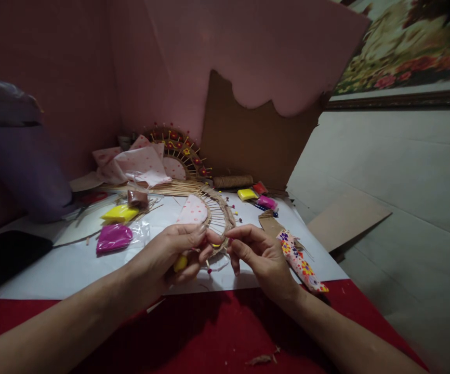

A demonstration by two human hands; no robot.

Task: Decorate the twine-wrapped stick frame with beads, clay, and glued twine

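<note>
My left hand (182, 249) is closed, its lower fingers curled around a small yellow lump (180, 263) that looks like modelling clay. Its thumb and index finger come together at the front. Opposite, my right hand (258, 254) makes a pinch; whatever small thing is between those fingertips is too tiny to make out. Just behind both hands lies a half-round craft piece (230, 215) with stick spokes, a twine-wrapped rim, small coloured balls along the edge and a spotted cloth centre (193, 209). My fingers partly hide its near end.
Packets of magenta clay (114, 239), yellow clay (119, 213) and brown clay (137, 199) lie left. A decorated half-round piece (178, 148) stands behind, near a twine roll (233, 181) and cut cardboard (248, 140). A flower-patterned strip (302, 262) lies right; a purple container (22, 161) stands left.
</note>
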